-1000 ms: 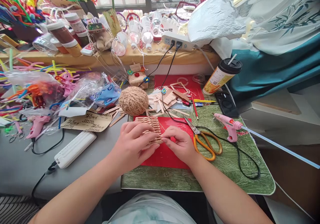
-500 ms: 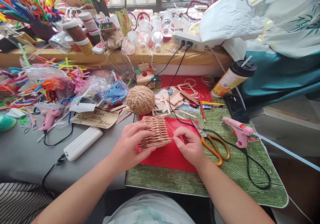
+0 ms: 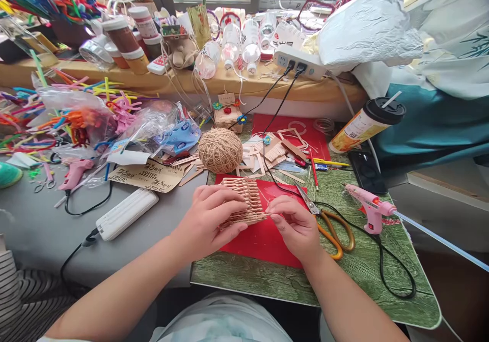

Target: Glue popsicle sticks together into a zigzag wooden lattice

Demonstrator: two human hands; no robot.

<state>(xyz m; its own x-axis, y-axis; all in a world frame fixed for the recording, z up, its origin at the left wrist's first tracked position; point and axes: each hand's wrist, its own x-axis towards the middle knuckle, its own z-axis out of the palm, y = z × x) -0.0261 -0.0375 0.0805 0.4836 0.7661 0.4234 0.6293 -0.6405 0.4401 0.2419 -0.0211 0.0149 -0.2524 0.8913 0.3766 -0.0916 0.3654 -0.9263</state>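
Observation:
A ribbed block of stacked wooden craft sticks [image 3: 250, 195] stands on the red sheet [image 3: 248, 245]. My left hand [image 3: 214, 220] grips it from the left, fingers over the top and thumb along the near side. At the block's near right corner, my right hand [image 3: 296, 227] has thumb and forefinger pinched together. What lies between those fingertips is too small to make out. A ball of twine [image 3: 220, 150] sits just behind the block. Right of my right hand lie scissors [image 3: 334, 230] with orange handles, blades pointing away from me.
A pink glue gun [image 3: 370, 207] with its cord stands at the right. Behind it leans a lidded paper cup [image 3: 362, 125]. Loose craft sticks [image 3: 275, 151] lie beyond the block. A white power strip [image 3: 127, 214] and sandpaper [image 3: 147, 175] are at the left.
The view has shifted slightly, so most things sit a little further right. My right fingertips have come closer to the block's corner. The left hand keeps its grip.

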